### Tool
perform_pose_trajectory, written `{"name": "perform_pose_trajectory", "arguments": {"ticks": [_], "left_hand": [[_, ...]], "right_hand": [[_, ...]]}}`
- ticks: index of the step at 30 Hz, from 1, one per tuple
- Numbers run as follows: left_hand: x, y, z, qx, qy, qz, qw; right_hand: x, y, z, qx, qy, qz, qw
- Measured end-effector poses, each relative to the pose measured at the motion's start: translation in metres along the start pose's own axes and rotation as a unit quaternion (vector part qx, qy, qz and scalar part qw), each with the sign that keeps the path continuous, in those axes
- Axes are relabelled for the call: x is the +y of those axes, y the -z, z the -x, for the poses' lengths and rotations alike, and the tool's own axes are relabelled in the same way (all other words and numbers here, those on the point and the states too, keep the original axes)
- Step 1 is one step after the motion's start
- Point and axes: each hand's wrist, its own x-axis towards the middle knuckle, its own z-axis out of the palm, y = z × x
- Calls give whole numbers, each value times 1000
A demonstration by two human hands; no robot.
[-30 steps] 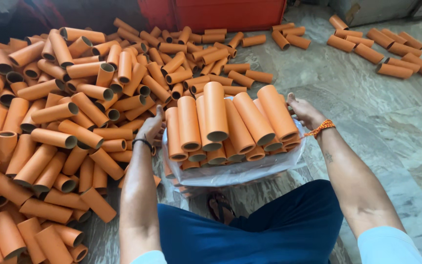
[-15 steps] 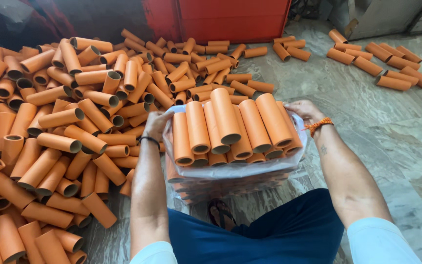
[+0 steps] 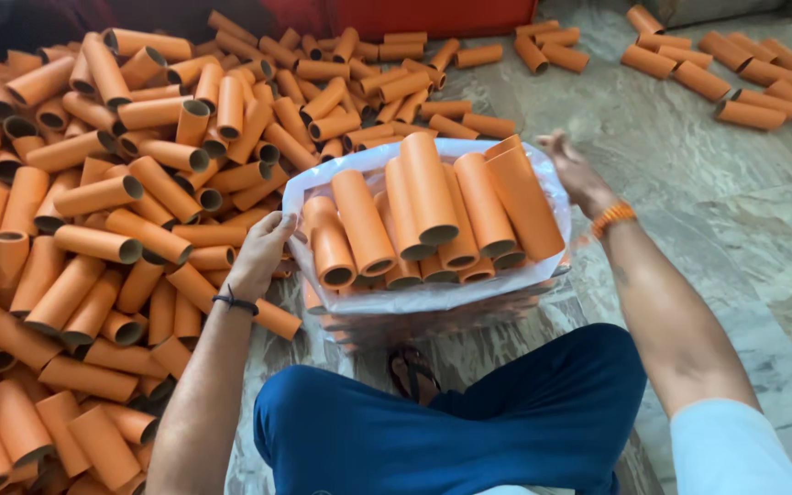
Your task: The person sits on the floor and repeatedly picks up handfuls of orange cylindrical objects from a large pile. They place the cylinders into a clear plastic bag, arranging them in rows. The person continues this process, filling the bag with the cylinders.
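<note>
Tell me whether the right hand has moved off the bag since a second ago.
Yes. The right hand has lifted off the side of the bag and now hovers, blurred, by its far right rim, nearer the red bin.

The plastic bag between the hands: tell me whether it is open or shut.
Open. The clear plastic bag gapes at the top, orange tubes standing out of its mouth, while the left hand grips one edge and the right hand is at the other.

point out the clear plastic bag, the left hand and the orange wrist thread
clear plastic bag (image 3: 433, 298): head view, front rim
left hand (image 3: 263, 252): head view, back of hand
orange wrist thread (image 3: 614, 217): head view, beads on right wrist
</note>
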Motion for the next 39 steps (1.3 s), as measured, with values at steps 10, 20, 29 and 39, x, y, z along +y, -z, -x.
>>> {"name": "perform_pose_trajectory", "arguments": {"ticks": [10, 20, 29, 39], "left_hand": [[28, -17, 7, -5, 72, -15, 997], [-1, 6, 7, 78, 18, 27, 996], [38, 24, 23, 83, -38, -73, 993], [58, -1, 12, -90, 26, 151, 984]], "right_hand": [[-59, -22, -52, 74, -33, 436, 897], [16, 32, 25, -168, 17, -116, 979], [24, 97, 63, 110, 157, 347, 918], [7, 40, 58, -151, 86, -255, 951]]}}
